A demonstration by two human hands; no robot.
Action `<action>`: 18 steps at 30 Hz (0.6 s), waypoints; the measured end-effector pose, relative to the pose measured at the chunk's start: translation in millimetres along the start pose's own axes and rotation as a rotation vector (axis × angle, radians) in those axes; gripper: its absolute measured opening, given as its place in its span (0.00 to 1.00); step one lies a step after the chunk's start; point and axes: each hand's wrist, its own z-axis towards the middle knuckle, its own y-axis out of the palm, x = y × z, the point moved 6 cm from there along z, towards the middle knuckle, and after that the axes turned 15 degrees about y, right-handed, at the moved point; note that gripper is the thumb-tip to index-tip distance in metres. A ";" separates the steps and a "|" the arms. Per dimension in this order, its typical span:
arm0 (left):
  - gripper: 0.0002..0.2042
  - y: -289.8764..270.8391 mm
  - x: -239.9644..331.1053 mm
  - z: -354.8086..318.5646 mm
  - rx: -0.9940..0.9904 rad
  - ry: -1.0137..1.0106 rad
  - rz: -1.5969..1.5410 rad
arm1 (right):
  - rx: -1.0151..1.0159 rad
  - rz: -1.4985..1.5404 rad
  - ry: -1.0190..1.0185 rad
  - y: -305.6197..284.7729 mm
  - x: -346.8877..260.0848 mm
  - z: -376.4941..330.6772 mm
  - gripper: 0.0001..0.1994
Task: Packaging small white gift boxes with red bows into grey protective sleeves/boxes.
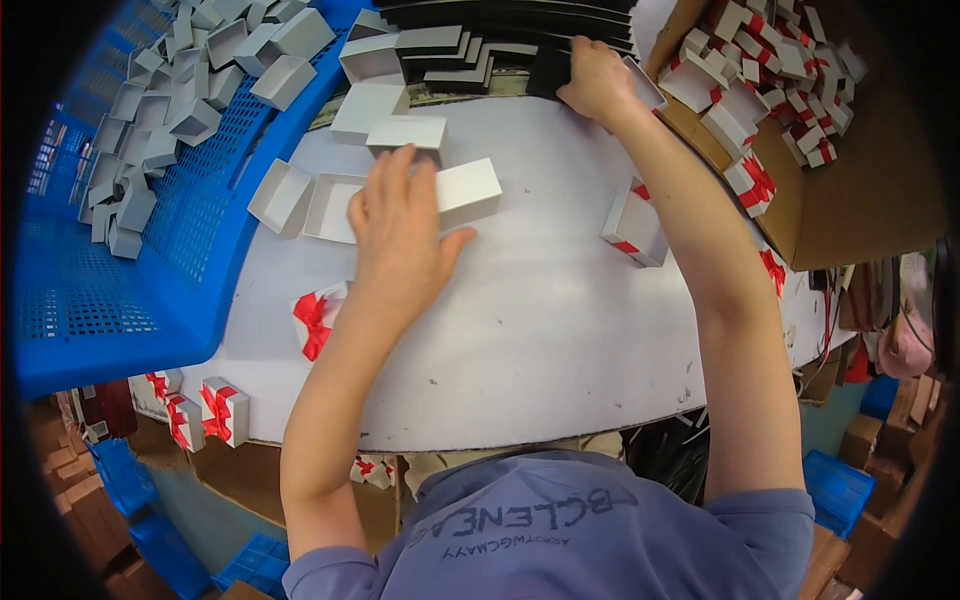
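My left hand [400,230] is open, its fingers spread over a group of small white box halves, fingertips at a white box piece [408,130]. Beside it lie another white box piece [472,188] and two open white trays, one at the left [282,198] and one partly under the hand [332,208]. At the far edge my right hand [600,80] is closed on a black pad [547,72], by the stacked black pads [500,18]. Its fingertips are partly hidden. A white box piece [645,84] shows just beside that wrist.
A blue crate [190,330] of white box halves stands left. A cardboard carton [850,225] holds white pieces with red ribbon at right. Red-bowed boxes lie at the near left edge [225,410] and by my left forearm [318,318]. A red-ribboned lid [637,225] lies beside my right forearm.
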 end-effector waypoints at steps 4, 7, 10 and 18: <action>0.22 19.0 22.9 -5.7 -0.045 0.115 -0.015 | 0.152 0.286 -0.302 -40.4 9.9 -48.1 0.15; 0.19 29.7 22.8 -36.7 -0.091 0.069 -0.248 | 0.256 0.448 -0.755 -66.4 -8.7 -154.0 0.13; 0.22 49.3 24.3 -42.7 -0.020 -0.088 -0.664 | 0.100 0.349 -0.992 -66.9 2.7 -223.5 0.16; 0.38 34.1 38.3 -62.3 -0.003 0.296 -0.460 | -0.227 0.561 -0.753 -70.0 27.2 -222.1 0.14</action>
